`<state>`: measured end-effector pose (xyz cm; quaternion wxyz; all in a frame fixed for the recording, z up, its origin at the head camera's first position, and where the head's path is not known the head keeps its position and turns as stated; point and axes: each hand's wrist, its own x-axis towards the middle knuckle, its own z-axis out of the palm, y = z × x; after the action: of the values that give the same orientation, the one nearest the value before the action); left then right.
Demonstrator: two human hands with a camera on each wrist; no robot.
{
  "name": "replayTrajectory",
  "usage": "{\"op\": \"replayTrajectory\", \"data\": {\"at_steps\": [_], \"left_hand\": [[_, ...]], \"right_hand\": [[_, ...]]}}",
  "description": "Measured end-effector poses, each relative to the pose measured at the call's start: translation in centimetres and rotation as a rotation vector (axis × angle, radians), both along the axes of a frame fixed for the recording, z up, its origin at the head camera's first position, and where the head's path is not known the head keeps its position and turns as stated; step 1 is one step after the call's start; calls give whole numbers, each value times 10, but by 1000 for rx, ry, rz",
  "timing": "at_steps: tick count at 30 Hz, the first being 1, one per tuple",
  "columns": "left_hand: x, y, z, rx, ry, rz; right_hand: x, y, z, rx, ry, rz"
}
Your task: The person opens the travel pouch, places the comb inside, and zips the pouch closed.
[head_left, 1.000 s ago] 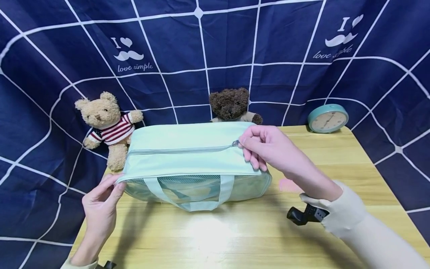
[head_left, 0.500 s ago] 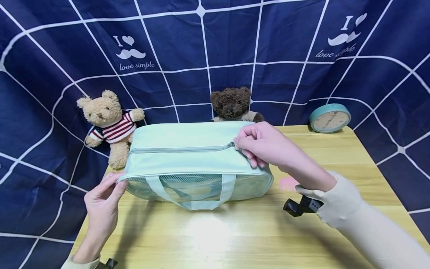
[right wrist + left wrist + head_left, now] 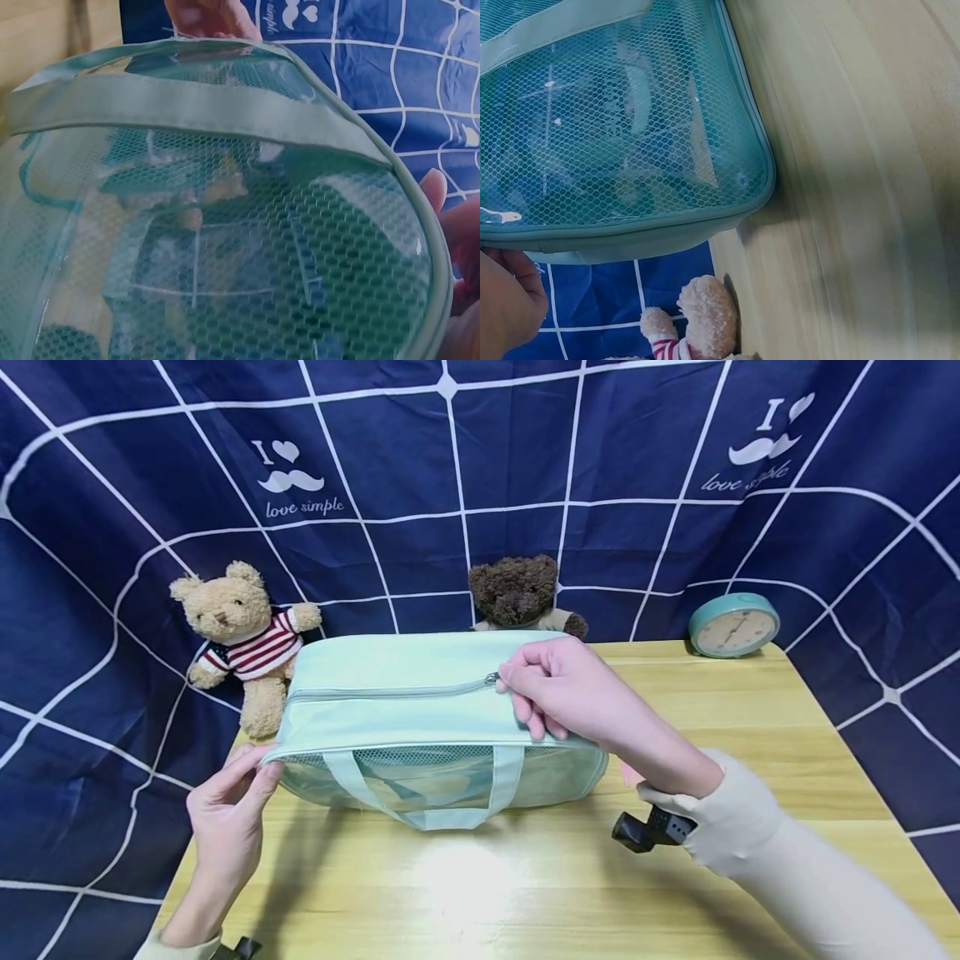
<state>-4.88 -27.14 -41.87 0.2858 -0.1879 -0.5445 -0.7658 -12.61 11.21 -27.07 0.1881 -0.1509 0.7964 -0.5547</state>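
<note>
Zip pull [image 3: 491, 678] has slid left atop our mint bag [image 3: 405, 660] — our R hand's [image 3: 558, 685] fingers pinch it, our L hand's [image 3: 228, 806] pinch bag's near L corner. Bag's on desk [image 3: 465, 893], brown bear [image 3: 513, 589] behind.

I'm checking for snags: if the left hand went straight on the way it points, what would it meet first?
The left hand would likely meet the mint bag, whose near left corner it pinches.

Brown bear [image 3: 513, 592] — partly hidden (behind bag [image 3: 420, 657])
</note>
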Motion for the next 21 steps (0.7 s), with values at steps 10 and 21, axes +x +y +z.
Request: {"op": "replayTrajectory", "data": {"at_steps": [10, 21], "left_hand": [[2, 2, -3, 3, 9, 8], [3, 0, -1, 8, 19, -23]], "right_hand": [[4, -28, 5, 45, 34, 26], [9, -45, 4, 16, 32, -11]]}}
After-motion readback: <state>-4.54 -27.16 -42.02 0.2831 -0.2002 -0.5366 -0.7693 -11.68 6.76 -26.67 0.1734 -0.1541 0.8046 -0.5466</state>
